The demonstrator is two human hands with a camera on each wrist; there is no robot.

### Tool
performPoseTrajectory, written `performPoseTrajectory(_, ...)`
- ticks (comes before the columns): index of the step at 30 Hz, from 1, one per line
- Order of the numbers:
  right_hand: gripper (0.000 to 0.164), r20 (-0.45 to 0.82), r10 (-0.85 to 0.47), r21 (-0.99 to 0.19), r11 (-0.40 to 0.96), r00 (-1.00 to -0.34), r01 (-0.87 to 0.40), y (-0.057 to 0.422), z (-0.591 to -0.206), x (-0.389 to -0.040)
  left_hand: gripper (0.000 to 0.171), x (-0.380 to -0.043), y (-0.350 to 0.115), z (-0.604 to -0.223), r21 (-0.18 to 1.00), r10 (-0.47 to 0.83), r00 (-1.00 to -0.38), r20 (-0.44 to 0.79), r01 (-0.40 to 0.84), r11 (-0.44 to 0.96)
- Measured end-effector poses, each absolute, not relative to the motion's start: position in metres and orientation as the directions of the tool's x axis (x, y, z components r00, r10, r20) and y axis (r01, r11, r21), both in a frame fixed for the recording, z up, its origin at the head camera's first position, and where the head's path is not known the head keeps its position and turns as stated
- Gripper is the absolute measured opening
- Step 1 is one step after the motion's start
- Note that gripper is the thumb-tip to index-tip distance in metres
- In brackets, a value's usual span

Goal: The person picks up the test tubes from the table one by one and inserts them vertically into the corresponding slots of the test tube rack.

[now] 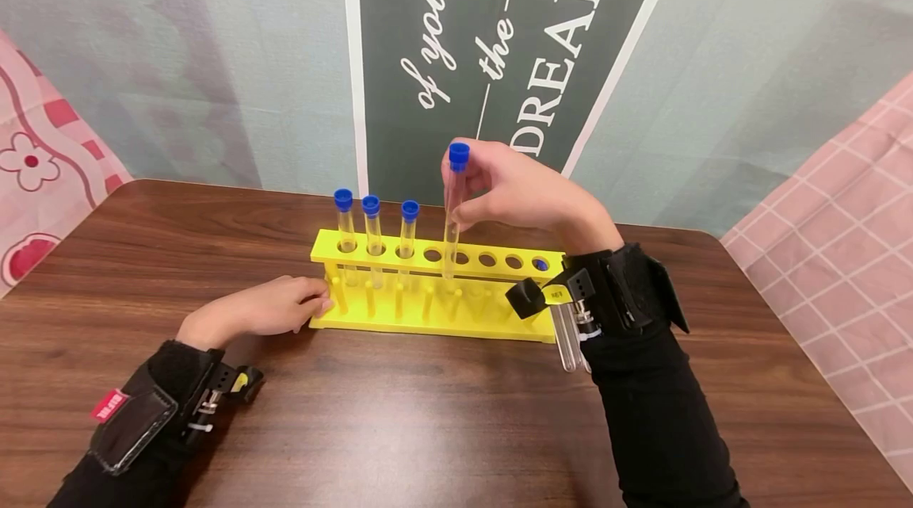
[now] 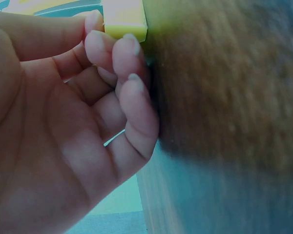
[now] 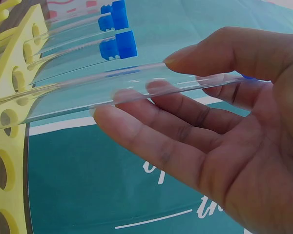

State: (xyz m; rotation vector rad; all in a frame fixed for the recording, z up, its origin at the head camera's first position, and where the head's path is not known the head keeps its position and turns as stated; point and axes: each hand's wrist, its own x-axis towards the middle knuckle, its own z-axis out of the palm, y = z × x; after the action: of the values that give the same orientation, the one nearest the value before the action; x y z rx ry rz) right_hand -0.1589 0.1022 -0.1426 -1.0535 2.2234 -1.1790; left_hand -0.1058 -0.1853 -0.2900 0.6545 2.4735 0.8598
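My right hand (image 1: 506, 183) pinches a clear test tube (image 1: 452, 215) with a blue cap (image 1: 459, 155) between thumb and fingers. The tube is near upright, and its lower part overlaps the upper plate of the yellow test tube rack (image 1: 435, 322) in the head view. The right wrist view shows the thumb on one side of the tube (image 3: 78, 95) and fingertips on the other. My left hand (image 1: 274, 308) grips the rack's left end low down, thumb and fingertips at the yellow edge (image 2: 124, 22). Three blue-capped tubes (image 1: 373, 227) stand in the rack's left holes.
More clear tubes (image 1: 567, 338) lie by the rack's right end, partly hidden by my right wrist camera (image 1: 545, 296); blue shows through the rightmost hole (image 1: 540, 264). The brown wooden table (image 1: 385, 421) meets a lettered cloth backdrop (image 1: 456, 56) behind the rack.
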Motion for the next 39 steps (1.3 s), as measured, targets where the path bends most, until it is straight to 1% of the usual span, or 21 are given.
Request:
performPoseTrajectory(5, 0.018, 0.008, -0.767, -0.818, 0.364, -0.641, -0.446, 0.101, -0.139, -0.16, 0.023, -0.107, -0.186, -0.291, 0.66, 0.56, -0.791, -0.246, 0.287, 0.695)
performPoseTrajectory(12, 0.018, 0.02, -0.779, -0.813, 0.352, -0.627, -0.464, 0.095, -0.134, -0.163, 0.023, -0.107, -0.186, -0.291, 0.659, 0.557, -0.792, -0.251, 0.281, 0.697)
performPoseTrajectory(18, 0.018, 0.022, -0.778, -0.776, 0.382, -0.627, -0.501, 0.09, -0.129, -0.167, 0.023, -0.106, -0.186, -0.29, 0.66, 0.557, -0.792, -0.25, 0.282, 0.697)
performPoseTrajectory(21, 0.019, 0.011, -0.77, -0.775, 0.397, -0.638, -0.492, 0.088, -0.128, -0.166, 0.023, -0.106, -0.186, -0.29, 0.66, 0.555, -0.793, -0.251, 0.28, 0.697)
performPoseTrajectory(29, 0.019, 0.008, -0.767, -0.778, 0.398, -0.641, -0.486, 0.087, -0.131, -0.168, 0.022, -0.106, -0.185, -0.291, 0.669, 0.56, -0.79, -0.25, 0.277, 0.689)
performPoseTrajectory(39, 0.019, -0.014, -0.744, -0.8, 0.409, -0.667, -0.439, 0.09, -0.138, -0.17, 0.023, -0.106, -0.185, -0.291, 0.665, 0.554, -0.792, -0.254, 0.273, 0.696)
